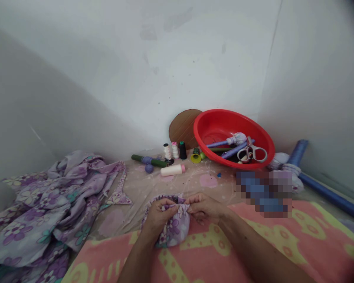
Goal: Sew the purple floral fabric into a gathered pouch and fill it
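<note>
At six o'clock, over the pink blanket (283,239), we pinch the floral cloth (174,230) in soft gathers, left hand (159,214) and right hand (203,208) both closed on its ruffled edge, fingertips close for even folds; thread spools (174,150) stand at twelve, and the red basin (212,122) holds scissors (251,152) at one.

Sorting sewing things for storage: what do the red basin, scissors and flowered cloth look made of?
The red basin looks like moulded plastic, its rim smooth and glossy. The scissors look like bright metal, handles included. The flowered cloth looks like soft matte woven fabric, in limp folds; fibre unclear.
</note>
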A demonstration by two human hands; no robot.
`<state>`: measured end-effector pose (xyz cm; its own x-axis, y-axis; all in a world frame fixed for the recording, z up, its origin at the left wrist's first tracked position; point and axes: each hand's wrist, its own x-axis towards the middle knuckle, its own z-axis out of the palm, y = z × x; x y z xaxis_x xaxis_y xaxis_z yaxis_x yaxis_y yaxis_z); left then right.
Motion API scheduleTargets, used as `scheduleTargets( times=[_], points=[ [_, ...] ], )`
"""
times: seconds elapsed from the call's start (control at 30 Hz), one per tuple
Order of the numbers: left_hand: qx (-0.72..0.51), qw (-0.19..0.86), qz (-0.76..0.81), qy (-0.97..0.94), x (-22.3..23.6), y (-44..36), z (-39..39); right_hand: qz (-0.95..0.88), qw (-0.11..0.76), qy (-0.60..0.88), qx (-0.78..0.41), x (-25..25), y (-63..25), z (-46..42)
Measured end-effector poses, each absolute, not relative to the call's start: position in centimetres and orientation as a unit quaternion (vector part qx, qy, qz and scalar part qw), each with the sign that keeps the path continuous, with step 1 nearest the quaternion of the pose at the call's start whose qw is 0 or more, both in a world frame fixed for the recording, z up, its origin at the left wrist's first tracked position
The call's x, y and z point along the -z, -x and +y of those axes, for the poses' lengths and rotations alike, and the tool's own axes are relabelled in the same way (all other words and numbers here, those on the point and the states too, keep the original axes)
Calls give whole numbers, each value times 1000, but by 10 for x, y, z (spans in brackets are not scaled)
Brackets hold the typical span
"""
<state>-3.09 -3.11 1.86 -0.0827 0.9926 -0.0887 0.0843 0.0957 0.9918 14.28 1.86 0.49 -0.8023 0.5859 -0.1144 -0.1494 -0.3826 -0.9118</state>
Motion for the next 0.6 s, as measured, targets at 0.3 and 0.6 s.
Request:
scheduleTargets(
  times=[0.3, 0.6],
  points=[
    [-457, 457, 563, -515, -18, 31, -30, -531, 244, 218, -782, -4, -140, 16],
    [-433, 518, 532, -511, -16, 50, -32, -537, 242, 212, -780, -4, -144, 19]
  ],
)
